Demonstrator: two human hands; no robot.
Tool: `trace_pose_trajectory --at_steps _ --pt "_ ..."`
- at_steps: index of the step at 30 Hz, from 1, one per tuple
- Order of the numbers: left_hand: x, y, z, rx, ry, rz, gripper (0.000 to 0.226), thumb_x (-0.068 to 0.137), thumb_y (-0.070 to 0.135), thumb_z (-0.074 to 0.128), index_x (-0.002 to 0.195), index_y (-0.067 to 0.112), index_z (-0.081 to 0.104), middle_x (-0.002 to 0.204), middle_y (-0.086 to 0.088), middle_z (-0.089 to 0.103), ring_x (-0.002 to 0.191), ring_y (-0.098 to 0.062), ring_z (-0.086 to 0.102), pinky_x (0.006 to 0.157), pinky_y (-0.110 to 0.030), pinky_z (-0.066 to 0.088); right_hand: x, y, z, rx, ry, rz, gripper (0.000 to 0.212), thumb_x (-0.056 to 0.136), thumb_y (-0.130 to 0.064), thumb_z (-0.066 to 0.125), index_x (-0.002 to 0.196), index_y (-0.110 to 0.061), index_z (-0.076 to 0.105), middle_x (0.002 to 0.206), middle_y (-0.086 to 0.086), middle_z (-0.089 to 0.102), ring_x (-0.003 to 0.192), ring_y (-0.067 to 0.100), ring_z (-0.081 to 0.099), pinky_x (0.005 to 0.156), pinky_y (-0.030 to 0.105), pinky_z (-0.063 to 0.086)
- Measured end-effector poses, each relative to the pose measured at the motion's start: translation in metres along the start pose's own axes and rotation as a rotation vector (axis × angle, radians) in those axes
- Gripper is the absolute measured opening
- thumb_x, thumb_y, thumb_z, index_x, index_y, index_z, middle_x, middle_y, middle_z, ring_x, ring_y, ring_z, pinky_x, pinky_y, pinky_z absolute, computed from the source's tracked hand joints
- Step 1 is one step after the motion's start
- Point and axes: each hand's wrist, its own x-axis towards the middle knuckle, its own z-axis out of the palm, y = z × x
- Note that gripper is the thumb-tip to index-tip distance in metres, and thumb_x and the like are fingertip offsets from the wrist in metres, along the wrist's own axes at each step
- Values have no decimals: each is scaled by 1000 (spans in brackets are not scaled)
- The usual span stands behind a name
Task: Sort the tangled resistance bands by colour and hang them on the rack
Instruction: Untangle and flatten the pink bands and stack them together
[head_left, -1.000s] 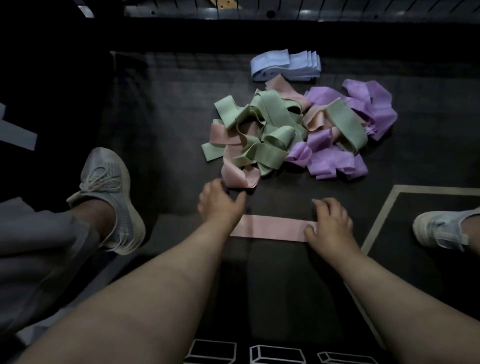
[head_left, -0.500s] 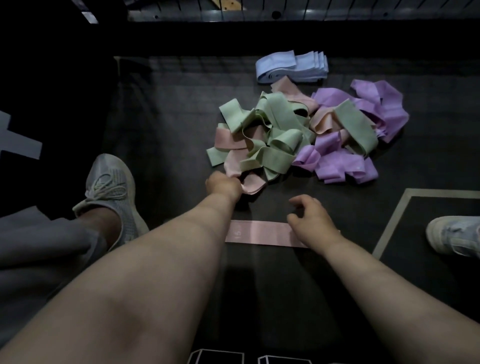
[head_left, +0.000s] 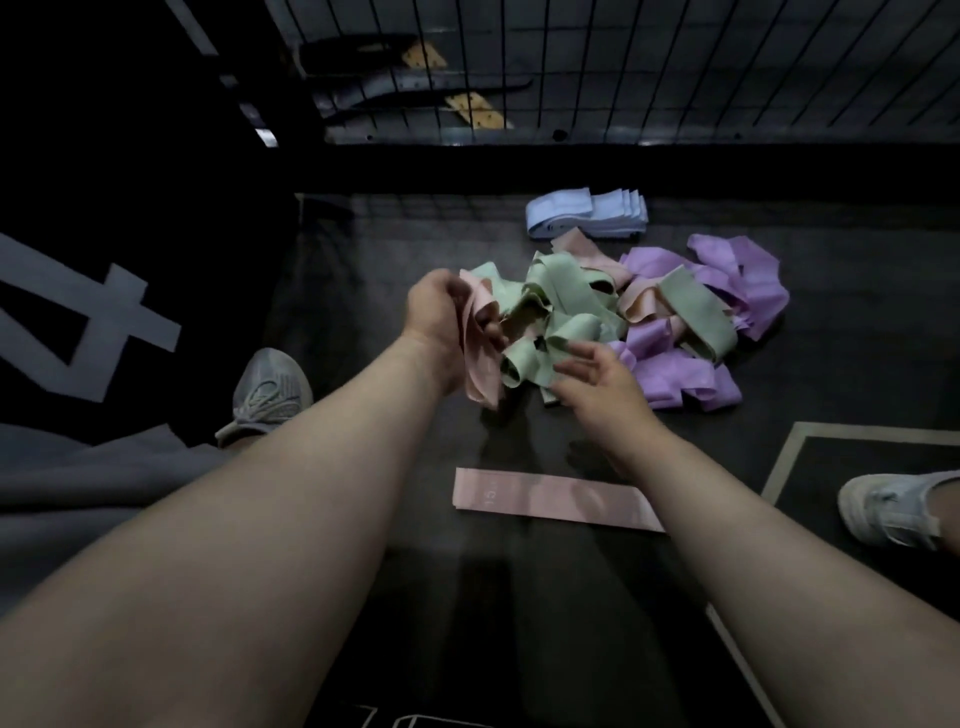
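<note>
A tangled pile of green bands (head_left: 566, 306), pink bands and purple bands (head_left: 727, 291) lies on the dark floor mat. My left hand (head_left: 441, 317) grips a pink band (head_left: 480, 364) lifted at the pile's left edge; its loop hangs down from my fingers. My right hand (head_left: 597, 379) hovers beside it with fingers spread, empty, just over the pile's near edge. One pink band (head_left: 550, 499) lies flat on the mat near me. A folded stack of light blue bands (head_left: 587, 213) sits behind the pile.
A wire grid fence (head_left: 623, 67) stands beyond the mat's far edge. My left shoe (head_left: 270, 389) and right shoe (head_left: 893, 509) rest on either side. A pale line (head_left: 779, 467) marks the floor at the right.
Both hands left the flat pink band. My left hand took a pink band from the pile and lifted it; my right hand rose toward it. The view tilted up.
</note>
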Motion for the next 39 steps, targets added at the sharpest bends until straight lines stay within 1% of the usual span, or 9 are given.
trace_pose_trajectory --at_steps 7,11,15,19,23,27,31,37,39 --pt "-87 56 35 552 -435 -107 41 91 33 35 71 13 64 48 2 30 41 -11 22 59 -31 11 -32 -83 -17 -547 65 -535 97 67 -33 75 153 -34 29 156 -1 34 145 22 31 119 43 28" --pt "-136 70 38 740 -476 -30 19 90 33 53 92 14 57 53 5 27 47 -11 21 53 -28 18 -63 -114 -37 -847 156 -689 23 79 -25 72 98 -33 62 96 -13 60 104 17 58 91 38 39" --pt "-170 86 27 1064 -510 105 18 87 13 74 98 13 60 64 0 43 49 -12 35 51 -26 30 -110 -142 -63 -745 -64 -618 26 83 -19 79 72 -28 57 60 -22 60 56 -8 50 60 24 38" --pt "-197 87 11 1258 -368 104 44 84 3 76 121 16 56 84 -11 56 47 -13 46 47 -27 40 -159 -173 -82 -835 -190 -529 38 65 -34 94 86 -15 69 77 7 69 64 8 58 61 35 52" --pt "-225 81 4 1167 -394 106 37 88 15 71 120 24 55 73 -8 45 51 -15 37 48 -25 30 -203 -196 -97 -901 -263 -512 45 60 -34 96 90 -12 70 69 -3 62 58 4 53 51 21 43" --pt "-253 77 7 1113 -513 183 30 87 29 70 113 15 61 65 -2 43 53 -13 35 49 -26 28 -231 -207 -113 -749 -313 -465 48 59 -25 94 99 -16 69 79 -6 74 73 3 67 62 17 50" --pt "-272 77 5 1060 -522 289 26 88 14 73 110 12 59 68 -3 50 55 -13 46 48 -25 40 -247 -212 -124 -552 -307 -452 60 56 -24 92 111 -18 69 102 4 77 94 17 72 77 28 56" --pt "-293 79 -9 1172 -615 198 49 78 9 83 117 5 54 76 -10 60 58 -19 61 50 -31 54 -279 -225 -120 -349 -254 -568 50 76 10 77 119 -14 67 106 15 73 86 22 70 71 32 61" --pt "-295 77 -11 1221 -663 142 52 78 5 82 124 2 56 96 -16 70 81 -28 73 70 -41 63 -293 -233 -110 -429 -190 -685 57 76 9 79 123 -17 64 103 10 74 92 19 71 82 32 60"
